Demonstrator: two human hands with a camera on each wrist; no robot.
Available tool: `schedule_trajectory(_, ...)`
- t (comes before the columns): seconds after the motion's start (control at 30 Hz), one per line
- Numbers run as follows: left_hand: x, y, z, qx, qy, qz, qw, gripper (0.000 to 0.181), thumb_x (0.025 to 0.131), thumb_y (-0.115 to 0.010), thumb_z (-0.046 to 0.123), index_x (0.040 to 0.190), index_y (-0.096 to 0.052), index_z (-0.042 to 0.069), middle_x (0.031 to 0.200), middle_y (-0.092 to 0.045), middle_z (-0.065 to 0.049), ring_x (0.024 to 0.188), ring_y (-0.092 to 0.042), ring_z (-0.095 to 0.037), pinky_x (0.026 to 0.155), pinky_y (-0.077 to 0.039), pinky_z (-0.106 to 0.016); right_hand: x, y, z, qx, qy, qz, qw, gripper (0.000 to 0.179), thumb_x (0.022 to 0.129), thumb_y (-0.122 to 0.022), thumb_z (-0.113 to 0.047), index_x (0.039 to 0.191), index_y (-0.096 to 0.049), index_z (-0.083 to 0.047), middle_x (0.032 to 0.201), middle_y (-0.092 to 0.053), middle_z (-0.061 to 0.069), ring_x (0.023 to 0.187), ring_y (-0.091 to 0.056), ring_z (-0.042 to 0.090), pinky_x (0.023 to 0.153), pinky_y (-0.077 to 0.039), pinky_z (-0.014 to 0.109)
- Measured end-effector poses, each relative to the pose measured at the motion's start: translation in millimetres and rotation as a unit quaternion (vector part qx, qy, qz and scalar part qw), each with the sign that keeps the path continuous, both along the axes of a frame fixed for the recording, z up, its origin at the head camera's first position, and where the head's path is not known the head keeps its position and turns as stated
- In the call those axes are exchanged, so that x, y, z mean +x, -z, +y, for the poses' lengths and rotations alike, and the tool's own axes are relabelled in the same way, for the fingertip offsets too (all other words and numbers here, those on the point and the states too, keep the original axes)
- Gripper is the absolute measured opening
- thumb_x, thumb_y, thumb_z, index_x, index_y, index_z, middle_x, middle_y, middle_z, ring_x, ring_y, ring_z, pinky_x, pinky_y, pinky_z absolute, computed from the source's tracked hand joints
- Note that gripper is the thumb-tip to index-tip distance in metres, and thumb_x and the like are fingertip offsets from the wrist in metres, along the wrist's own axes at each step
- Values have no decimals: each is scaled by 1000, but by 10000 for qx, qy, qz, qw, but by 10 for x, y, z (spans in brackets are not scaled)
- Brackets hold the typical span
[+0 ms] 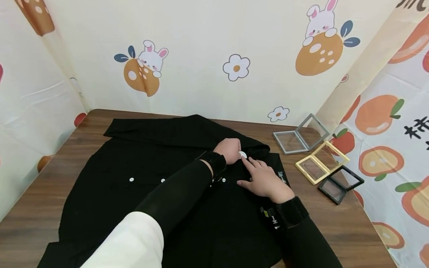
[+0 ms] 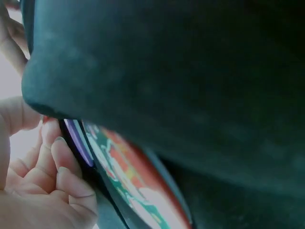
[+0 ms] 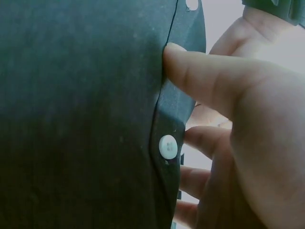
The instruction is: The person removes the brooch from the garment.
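A black buttoned shirt lies spread with its collar end to the right. My left hand is curled at the collar end and grips the cloth; in the left wrist view its bent fingers meet a dark fabric edge. A small white rounded patch shows beside it. My right hand rests with extended fingers on the shirt, the index fingertip at that patch. In the right wrist view the thumb presses on the placket above a white button. The cloth bulge hides parts of the other fingers.
The shirt lies on a brown wooden table. To the right stand three opened folding square frames, one grey, one yellow and one black. Printed cloth walls border the table's back and sides.
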State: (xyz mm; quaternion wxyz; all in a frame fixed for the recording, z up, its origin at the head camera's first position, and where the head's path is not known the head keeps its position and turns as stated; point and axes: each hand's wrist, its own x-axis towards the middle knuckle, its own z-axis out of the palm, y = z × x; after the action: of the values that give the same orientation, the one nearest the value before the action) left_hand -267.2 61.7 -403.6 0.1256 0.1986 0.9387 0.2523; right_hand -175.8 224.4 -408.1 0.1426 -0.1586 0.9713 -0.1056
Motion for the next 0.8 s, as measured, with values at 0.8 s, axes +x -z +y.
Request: schedule_trajectory(0.8, -101, -68, -362, 343, -50, -250, 9991, 4, 100, -64, 10, 98, -67, 10, 95, -65, -3, 82, -63, -16, 73, -52, -27, -21, -13, -6, 61, 52, -40, 10000, 83, 100, -65, -50, 162, -31, -7, 166, -25, 21, 151, -23, 45, 116, -25, 66)
